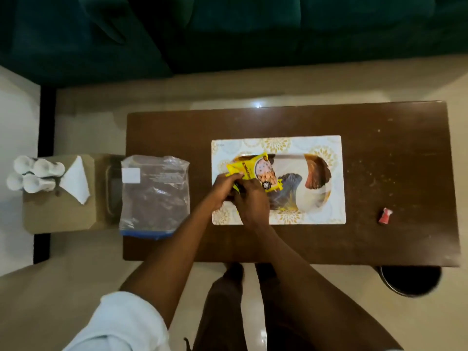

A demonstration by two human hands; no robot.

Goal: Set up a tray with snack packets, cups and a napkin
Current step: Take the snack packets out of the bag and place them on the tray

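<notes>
A white patterned tray (326, 145) lies on the brown table (379, 160). Over its left part I hold a yellow snack packet (255, 168) with both hands. My left hand (224, 188) grips the packet's left edge and my right hand (252, 201) grips its lower edge. Several white cups (33, 177) lie on their sides on a cardboard box (58, 214) at the far left, beside a folded white napkin (76, 183).
A clear plastic bag (155, 196) with a blue strip hangs over the table's left end, above a dark tray (112, 188). A small red item (385, 216) lies at the table's right. A dark round bin (410, 279) stands below the right corner. A green sofa (228, 34) is beyond.
</notes>
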